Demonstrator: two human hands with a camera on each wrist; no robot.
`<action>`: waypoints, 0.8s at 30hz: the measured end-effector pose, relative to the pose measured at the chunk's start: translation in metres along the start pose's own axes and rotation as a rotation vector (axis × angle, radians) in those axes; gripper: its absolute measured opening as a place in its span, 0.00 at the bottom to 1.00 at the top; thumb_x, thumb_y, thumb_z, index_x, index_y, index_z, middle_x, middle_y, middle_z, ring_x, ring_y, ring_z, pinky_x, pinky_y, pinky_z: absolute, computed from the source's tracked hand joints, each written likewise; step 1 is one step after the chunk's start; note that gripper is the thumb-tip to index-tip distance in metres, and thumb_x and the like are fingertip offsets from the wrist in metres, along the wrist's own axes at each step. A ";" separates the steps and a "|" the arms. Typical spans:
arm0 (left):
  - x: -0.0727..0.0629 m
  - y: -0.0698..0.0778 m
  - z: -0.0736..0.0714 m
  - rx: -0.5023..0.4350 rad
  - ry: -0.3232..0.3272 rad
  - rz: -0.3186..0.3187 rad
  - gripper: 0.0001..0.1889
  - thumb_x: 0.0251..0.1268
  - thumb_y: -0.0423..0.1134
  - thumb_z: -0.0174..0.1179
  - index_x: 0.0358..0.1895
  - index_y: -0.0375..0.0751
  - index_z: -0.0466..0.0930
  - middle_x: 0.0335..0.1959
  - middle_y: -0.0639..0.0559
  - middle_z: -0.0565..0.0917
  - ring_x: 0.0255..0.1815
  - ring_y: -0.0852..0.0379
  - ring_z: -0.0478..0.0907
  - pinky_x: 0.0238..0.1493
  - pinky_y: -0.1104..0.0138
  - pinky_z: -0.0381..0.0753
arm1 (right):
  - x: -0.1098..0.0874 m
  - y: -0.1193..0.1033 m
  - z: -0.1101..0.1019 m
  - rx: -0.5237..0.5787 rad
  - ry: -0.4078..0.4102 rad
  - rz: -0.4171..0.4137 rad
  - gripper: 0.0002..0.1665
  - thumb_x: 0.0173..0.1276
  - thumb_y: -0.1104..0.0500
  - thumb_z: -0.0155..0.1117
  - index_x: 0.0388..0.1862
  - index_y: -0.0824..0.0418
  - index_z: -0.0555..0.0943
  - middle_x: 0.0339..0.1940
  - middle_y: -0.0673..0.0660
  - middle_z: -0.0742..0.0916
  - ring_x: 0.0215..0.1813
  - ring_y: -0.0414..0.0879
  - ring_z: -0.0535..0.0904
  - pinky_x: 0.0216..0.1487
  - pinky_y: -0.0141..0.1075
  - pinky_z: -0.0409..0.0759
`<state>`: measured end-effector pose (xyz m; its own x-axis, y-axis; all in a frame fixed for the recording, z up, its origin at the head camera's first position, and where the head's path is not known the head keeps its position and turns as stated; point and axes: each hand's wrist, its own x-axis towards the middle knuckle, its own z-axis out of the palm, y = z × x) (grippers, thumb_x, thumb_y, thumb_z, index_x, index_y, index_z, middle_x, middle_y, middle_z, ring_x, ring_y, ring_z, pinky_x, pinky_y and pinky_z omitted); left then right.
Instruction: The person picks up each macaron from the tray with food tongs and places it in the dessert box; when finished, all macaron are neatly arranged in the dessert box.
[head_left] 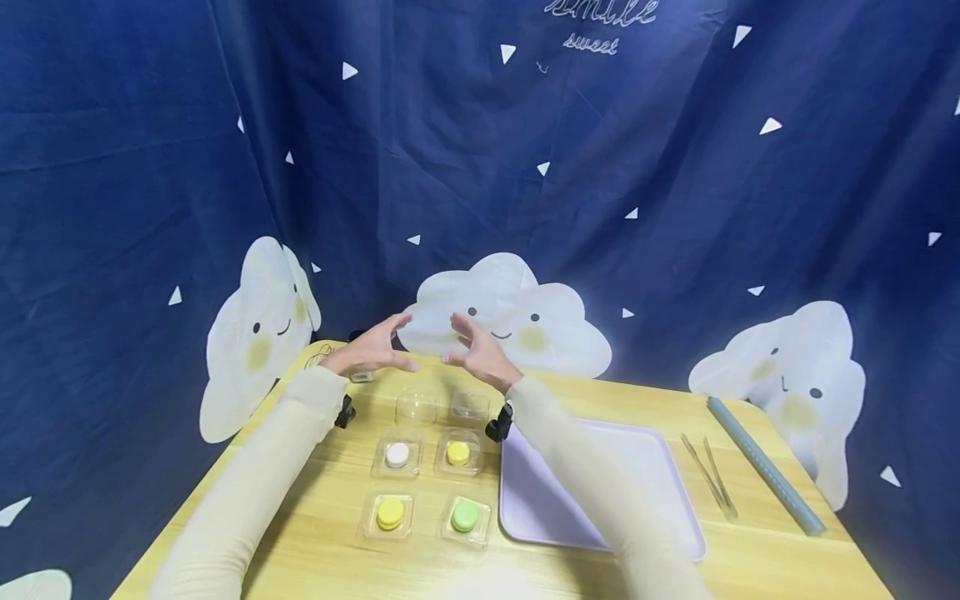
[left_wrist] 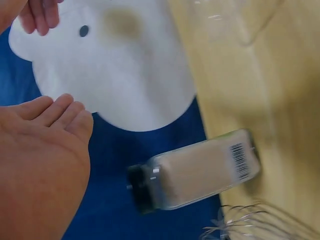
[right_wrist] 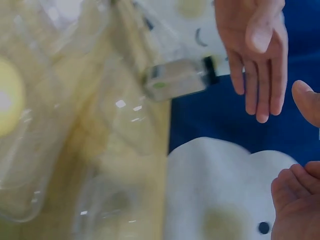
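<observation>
Both hands are raised over the back of the table, palms facing each other with a gap between them. My left hand [head_left: 372, 348] has its fingers extended and thumb apart, holding nothing. Opposite it, my right hand [head_left: 483, 357] is likewise spread and holds nothing. Below and nearer stand clear plastic boxes with macarons: a pale pink macaron [head_left: 397, 454], a yellow macaron [head_left: 457, 452], another yellow macaron [head_left: 390, 513] and a green macaron [head_left: 465, 515]. Two clear lids, a left lid [head_left: 416, 407] and a right lid [head_left: 470, 406], lie just below the hands.
A black-capped jar [left_wrist: 200, 172] of pale powder and a wire whisk [left_wrist: 265, 220] are at the back left, near the left hand. A lavender tray [head_left: 641, 458] lies under the right forearm. Metal tongs [head_left: 712, 479] and a grey-blue rod [head_left: 765, 467] lie farther right.
</observation>
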<state>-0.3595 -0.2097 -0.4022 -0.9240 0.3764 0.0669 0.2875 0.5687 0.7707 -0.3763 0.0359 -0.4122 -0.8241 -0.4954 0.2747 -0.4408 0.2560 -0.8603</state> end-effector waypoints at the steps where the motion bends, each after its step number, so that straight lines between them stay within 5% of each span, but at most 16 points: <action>1: 0.000 -0.002 0.002 0.001 -0.022 -0.011 0.59 0.54 0.44 0.75 0.81 0.34 0.43 0.83 0.36 0.50 0.83 0.33 0.47 0.83 0.40 0.51 | 0.000 0.003 0.002 -0.005 -0.015 0.013 0.52 0.61 0.68 0.72 0.80 0.72 0.54 0.80 0.69 0.65 0.81 0.60 0.62 0.82 0.48 0.63; 7: -0.001 -0.017 0.013 0.031 -0.136 -0.070 0.59 0.53 0.44 0.75 0.81 0.31 0.43 0.83 0.33 0.51 0.83 0.33 0.47 0.83 0.39 0.50 | 0.001 0.018 0.018 -0.083 -0.103 0.099 0.54 0.61 0.66 0.73 0.80 0.71 0.53 0.80 0.70 0.64 0.80 0.66 0.63 0.82 0.52 0.63; 16: -0.006 -0.026 0.032 0.120 -0.270 -0.147 0.56 0.53 0.42 0.73 0.79 0.24 0.45 0.80 0.27 0.54 0.81 0.29 0.52 0.82 0.41 0.55 | 0.005 0.035 0.034 -0.308 -0.274 0.148 0.55 0.58 0.63 0.75 0.79 0.72 0.56 0.80 0.69 0.66 0.79 0.62 0.65 0.81 0.51 0.65; 24: -0.004 -0.030 0.046 0.146 -0.317 -0.170 0.59 0.49 0.43 0.75 0.78 0.24 0.46 0.79 0.28 0.56 0.81 0.31 0.53 0.82 0.41 0.54 | 0.004 0.040 0.043 -0.373 -0.386 0.228 0.58 0.55 0.62 0.77 0.80 0.68 0.56 0.79 0.67 0.67 0.80 0.60 0.65 0.82 0.51 0.63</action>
<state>-0.3529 -0.1946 -0.4552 -0.8443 0.4625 -0.2705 0.1913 0.7318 0.6541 -0.3821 0.0080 -0.4637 -0.7545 -0.6421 -0.1359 -0.4208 0.6322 -0.6505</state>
